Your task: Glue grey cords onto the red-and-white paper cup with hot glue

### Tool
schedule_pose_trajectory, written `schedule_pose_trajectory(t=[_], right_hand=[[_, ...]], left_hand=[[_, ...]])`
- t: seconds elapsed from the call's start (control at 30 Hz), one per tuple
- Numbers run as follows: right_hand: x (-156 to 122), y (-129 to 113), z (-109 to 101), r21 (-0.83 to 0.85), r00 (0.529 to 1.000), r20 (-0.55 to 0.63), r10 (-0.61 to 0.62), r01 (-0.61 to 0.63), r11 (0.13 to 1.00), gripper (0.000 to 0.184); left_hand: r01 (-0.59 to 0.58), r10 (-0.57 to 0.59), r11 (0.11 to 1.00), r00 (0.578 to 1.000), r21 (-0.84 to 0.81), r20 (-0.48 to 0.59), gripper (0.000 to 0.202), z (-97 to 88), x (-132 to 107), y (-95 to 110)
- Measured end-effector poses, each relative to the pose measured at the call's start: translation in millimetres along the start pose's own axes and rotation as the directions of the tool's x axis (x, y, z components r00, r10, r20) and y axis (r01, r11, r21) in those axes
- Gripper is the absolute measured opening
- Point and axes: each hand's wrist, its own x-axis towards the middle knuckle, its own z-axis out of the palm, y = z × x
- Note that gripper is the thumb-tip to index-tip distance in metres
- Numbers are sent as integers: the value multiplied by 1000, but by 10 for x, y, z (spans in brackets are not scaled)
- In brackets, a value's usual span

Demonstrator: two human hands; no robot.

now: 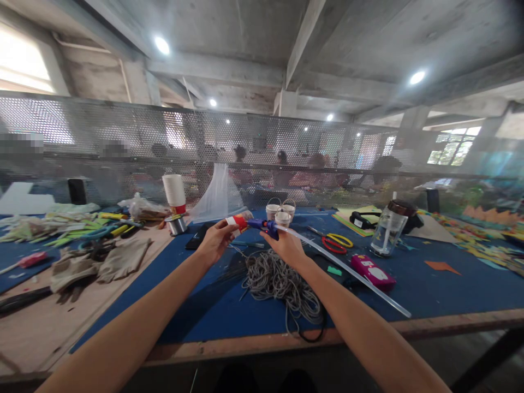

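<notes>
My left hand (215, 240) is closed on a red and white paper cup (237, 222), which lies on its side in the air. My right hand (285, 244) grips a blue hot glue gun (268, 228), its nozzle pointing left at the cup; whether they touch I cannot tell. A long translucent glue stick (347, 267) runs from the back of the gun down to the right. Below my hands lies a tangled heap of grey cord (280, 284). Just behind the gun stand small white cups with handles (282, 213).
At the left are a stack of paper cups (173, 191), a wire spool (177, 225), work gloves (125, 261) and cutting tools. Red and yellow scissors (338, 242), a magenta case (373, 272) and a clear tumbler (387, 232) lie or stand right. A perforated screen (262, 142) closes off the back.
</notes>
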Motion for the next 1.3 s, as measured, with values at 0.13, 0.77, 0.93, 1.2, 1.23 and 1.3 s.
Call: schedule_pose_trajectory(t=[0.13, 0.77, 0.93, 1.2, 1.23, 1.3], right_hand=[[-2, 1, -10, -2, 1000, 7, -4, 4, 1000, 46], [1, 5, 4, -18, 1000, 6, -17, 17, 1000, 46], [0, 5, -7, -22, 1000, 2, -28, 28, 999, 45], [-5, 11, -1, -26, 1000, 16, -26, 26, 999, 44], [-5, 13, 2, -27, 999, 15, -28, 28, 999, 44], [-5, 17, 6, -29, 999, 15, -32, 32, 999, 43]], left_hand=[[-3, 3, 1000, 1000, -6, 5, 31, -16, 16, -10], [19, -19, 1000, 1000, -8, 10, 31, -28, 13, 0], [24, -24, 1000, 1000, -17, 3, 31, -19, 6, 10], [11, -11, 1000, 1000, -12, 13, 32, -33, 23, 6], [12, -11, 1000, 1000, -11, 13, 32, -32, 22, 9], [19, -19, 1000, 1000, -18, 8, 30, -28, 18, 13]])
